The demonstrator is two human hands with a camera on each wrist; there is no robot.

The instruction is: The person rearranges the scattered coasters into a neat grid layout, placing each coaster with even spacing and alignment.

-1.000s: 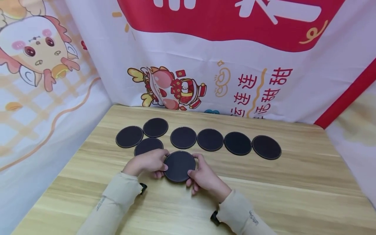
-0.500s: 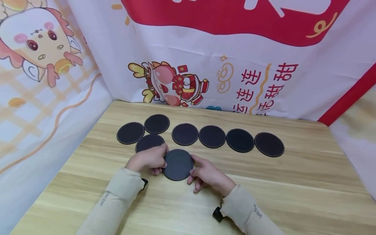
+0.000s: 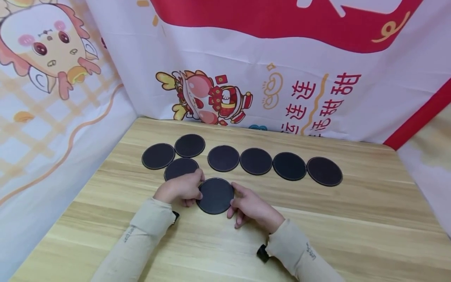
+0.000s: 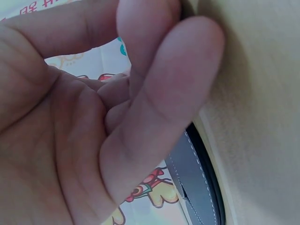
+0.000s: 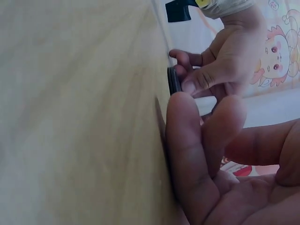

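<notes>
In front of us is a pale wooden surface (image 3: 352,231), and behind it hangs a white cloth (image 3: 211,51) with red printing. On the left side there is a second cloth (image 3: 46,43), which shows a cartoon animal. On the far part of the surface, four dark discs (image 3: 256,161) lie in a row, their edges touching or nearly so. To the left of this row, three more discs (image 3: 158,156) make a small group. The nearest one of this group is partly covered by the left hand (image 3: 183,188) — so we cannot see its near edge.

The held disc (image 3: 215,196) is nearer to the person than the row and the group, between both hands. The left hand pinches its left edge, and we see the thumb on top, close to the rim. The right hand (image 3: 253,207) pinches the right edge with thumb and index finger. The gap between the hands is filled by this disc — whether it touches the surface, we cannot tell.
</notes>
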